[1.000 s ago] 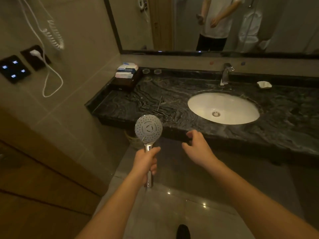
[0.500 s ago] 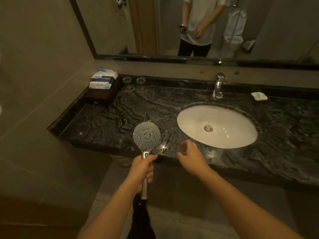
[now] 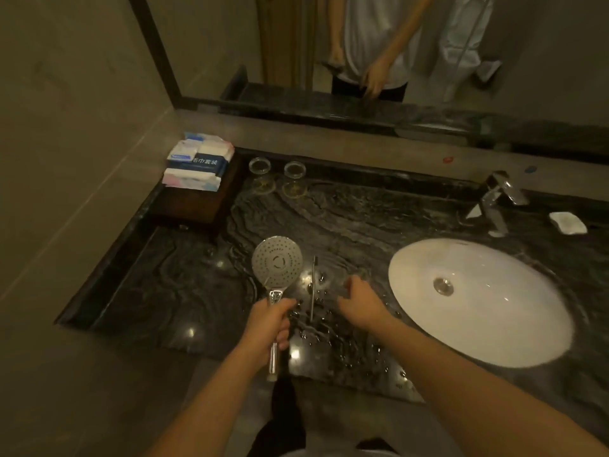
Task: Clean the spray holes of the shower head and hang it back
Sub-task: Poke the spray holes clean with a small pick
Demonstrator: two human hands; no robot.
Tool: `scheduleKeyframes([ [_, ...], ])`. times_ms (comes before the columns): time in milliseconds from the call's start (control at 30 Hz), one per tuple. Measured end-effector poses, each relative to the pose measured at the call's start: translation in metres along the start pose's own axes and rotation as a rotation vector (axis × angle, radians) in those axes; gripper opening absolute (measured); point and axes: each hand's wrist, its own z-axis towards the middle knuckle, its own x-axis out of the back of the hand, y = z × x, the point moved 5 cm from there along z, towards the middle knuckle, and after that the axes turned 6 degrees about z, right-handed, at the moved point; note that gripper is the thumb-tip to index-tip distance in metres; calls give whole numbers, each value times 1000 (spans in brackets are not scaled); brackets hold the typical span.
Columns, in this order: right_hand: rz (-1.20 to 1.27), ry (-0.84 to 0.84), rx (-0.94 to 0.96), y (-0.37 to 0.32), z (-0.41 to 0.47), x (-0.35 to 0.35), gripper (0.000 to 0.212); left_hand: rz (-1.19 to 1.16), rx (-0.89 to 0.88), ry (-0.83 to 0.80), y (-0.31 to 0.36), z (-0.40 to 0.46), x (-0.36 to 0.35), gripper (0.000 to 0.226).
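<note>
My left hand (image 3: 268,321) grips the chrome handle of the shower head (image 3: 277,262), at frame centre above the counter (image 3: 184,285). It looks rigid, light, probably slippery. My right hand (image 3: 361,303) hovers half open, empty, near the thin brush (image 3: 313,288).

We note the chrome shower head (image 3: 277,261) upright, perforated round face toward us, handle gripped over the dark countertop (image 3: 184,285).
</note>
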Motion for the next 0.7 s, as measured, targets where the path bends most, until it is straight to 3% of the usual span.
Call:
scheduleKeyframes([
  [167, -102, -58, -75, -20, 51, -30, 48, -50, 65, 55, 5, 33, 23, 26],
  [367, -166, 26, -166, -33, 92, -41, 57, -54, 94, 103, 13, 44, 35, 23],
  [500, -185, 33, -236, -33, 103, -42, 48, -62, 108, 142, 22, 49, 37, 22],
  [700, -285, -44, -192, -30, 97, -47, 28, -16, 116, 136, 28, 60, 22, 17],
])
